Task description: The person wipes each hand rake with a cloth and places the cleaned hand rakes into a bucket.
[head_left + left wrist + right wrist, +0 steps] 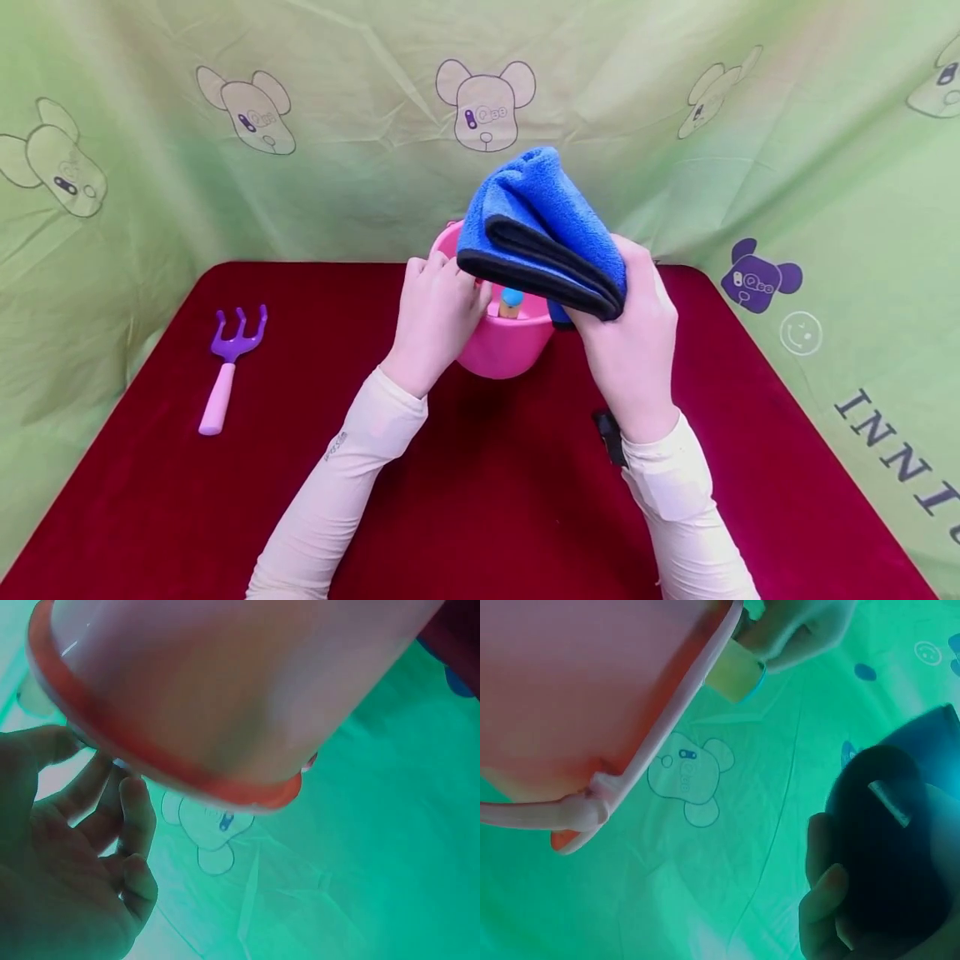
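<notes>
A pink bucket (pixel 504 346) stands toward the back of the table. My left hand (pixel 442 321) is at its left rim with curled fingers; in the left wrist view, the thumb and fingertips (pixel 133 799) meet at the bucket's edge (pixel 180 776). Inside the bucket is a small tan piece with a blue top (pixel 512 298), whose kind I cannot tell. Above the bucket's right side, my right hand (pixel 633 333) grips a folded blue towel (pixel 551 217) with black edging. The towel appears dark (pixel 885 847) in the right wrist view.
A toy hand rake (pixel 228 350) with purple tines and a pink handle lies on the left of the dark red tabletop (pixel 480 517). Green printed fabric (pixel 360 167) hangs behind and at both sides. The bucket's handle (pixel 547 815) shows in the right wrist view.
</notes>
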